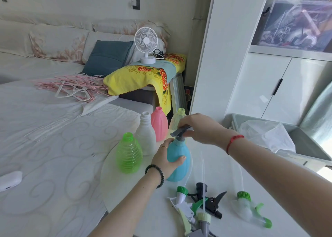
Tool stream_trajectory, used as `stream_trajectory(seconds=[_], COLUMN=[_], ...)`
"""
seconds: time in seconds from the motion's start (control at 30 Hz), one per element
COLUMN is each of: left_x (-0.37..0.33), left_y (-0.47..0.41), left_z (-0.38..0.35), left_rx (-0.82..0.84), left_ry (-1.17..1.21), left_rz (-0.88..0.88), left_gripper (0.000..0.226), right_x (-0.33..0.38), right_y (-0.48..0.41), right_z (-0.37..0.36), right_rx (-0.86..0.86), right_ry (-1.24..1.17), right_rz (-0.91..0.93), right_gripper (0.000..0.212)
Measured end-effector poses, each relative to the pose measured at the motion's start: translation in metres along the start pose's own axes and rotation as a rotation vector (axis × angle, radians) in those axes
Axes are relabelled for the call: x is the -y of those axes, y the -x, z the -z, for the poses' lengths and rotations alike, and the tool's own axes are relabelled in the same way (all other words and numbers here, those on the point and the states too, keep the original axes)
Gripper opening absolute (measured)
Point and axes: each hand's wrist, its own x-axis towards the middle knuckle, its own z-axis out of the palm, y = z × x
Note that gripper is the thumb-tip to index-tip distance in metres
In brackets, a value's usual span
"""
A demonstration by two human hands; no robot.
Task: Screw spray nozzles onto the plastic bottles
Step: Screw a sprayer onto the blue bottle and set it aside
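A blue plastic bottle (179,157) stands upright on the round white table (140,200), and my left hand (166,160) is wrapped around its body. A grey spray nozzle (180,131) sits on the bottle's neck, with my right hand (201,128) closed over its head from above. Behind stand several open bottles: a green ribbed one (129,153), a white one (145,134), a pink one (159,124) and a clear one (177,119). Several loose nozzles lie at the near table edge, among them a black one (210,200) and a green-capped one (249,208).
A bed (45,128) with pink hangers (75,87) lies left of the table. A grey bin (305,146) lined with a plastic bag stands right, below white cabinets (260,85). A small white fan (146,44) sits on a stool draped in yellow cloth.
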Motion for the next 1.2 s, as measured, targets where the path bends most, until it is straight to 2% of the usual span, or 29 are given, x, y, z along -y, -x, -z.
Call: stream_trajectory(seconds=[0.07, 0.2, 0.3, 0.4, 0.43, 0.5, 0.57, 0.6, 0.7, 0.8, 0.83, 0.9, 0.93, 1.0, 1.07, 1.2], left_x=[0.0, 0.001, 0.002, 0.003, 0.003, 0.004, 0.006, 0.006, 0.007, 0.007, 0.007, 0.008, 0.008, 0.008, 0.007, 0.006], left_y=[0.0, 0.0, 0.0, -0.001, -0.001, -0.002, -0.002, -0.003, -0.003, -0.003, -0.002, -0.002, -0.002, -0.003, -0.003, -0.002], left_z=[0.0, 0.002, 0.002, 0.002, 0.002, 0.001, 0.001, 0.001, 0.001, 0.0, 0.0, 0.0, -0.001, -0.002, -0.002, -0.002], left_rx=[0.002, 0.006, 0.011, 0.012, 0.012, 0.009, -0.002, -0.005, 0.002, -0.015, -0.018, -0.017, -0.015, -0.01, -0.017, -0.032], left_ry=[0.005, 0.003, 0.009, 0.001, -0.001, -0.013, -0.034, -0.037, -0.012, 0.007, 0.011, 0.013, 0.01, 0.005, 0.0, 0.01], left_rz=[0.002, 0.002, -0.002, -0.007, -0.011, -0.027, -0.032, -0.023, -0.022, -0.044, -0.045, -0.044, -0.044, -0.042, -0.04, -0.047], left_gripper=[0.06, 0.059, 0.057, 0.056, 0.057, 0.059, 0.062, 0.063, 0.06, 0.055, 0.055, 0.055, 0.056, 0.057, 0.059, 0.058], right_x=[0.008, 0.016, 0.016, 0.009, 0.007, 0.006, 0.007, 0.008, 0.012, 0.014, 0.012, 0.004, 0.001, -0.003, -0.004, 0.001], right_y=[-0.007, -0.018, -0.022, -0.02, -0.019, -0.017, -0.017, -0.018, -0.022, -0.025, -0.023, -0.017, -0.014, -0.011, -0.011, -0.01], right_z=[0.006, 0.003, 0.008, 0.022, 0.025, 0.026, 0.023, 0.02, 0.007, 0.001, 0.003, 0.008, 0.01, 0.012, 0.009, 0.007], right_rx=[0.04, 0.105, 0.285, 0.326, 0.337, 0.355, 0.326, 0.287, 0.182, 0.221, 0.2, 0.153, 0.159, 0.146, 0.103, 0.07], right_ry=[0.014, -0.057, -0.153, -0.196, -0.162, -0.068, 0.015, 0.052, -0.002, -0.094, -0.083, -0.079, -0.021, 0.14, 0.245, 0.189], right_rz=[-0.008, -0.146, -0.234, -0.099, -0.036, 0.04, 0.047, 0.03, -0.096, -0.207, -0.184, -0.067, 0.01, 0.118, 0.119, 0.019], right_gripper=[0.022, 0.041, 0.032, 0.056, 0.057, 0.038, 0.02, 0.018, 0.034, 0.029, 0.03, 0.056, 0.062, 0.05, 0.035, 0.033])
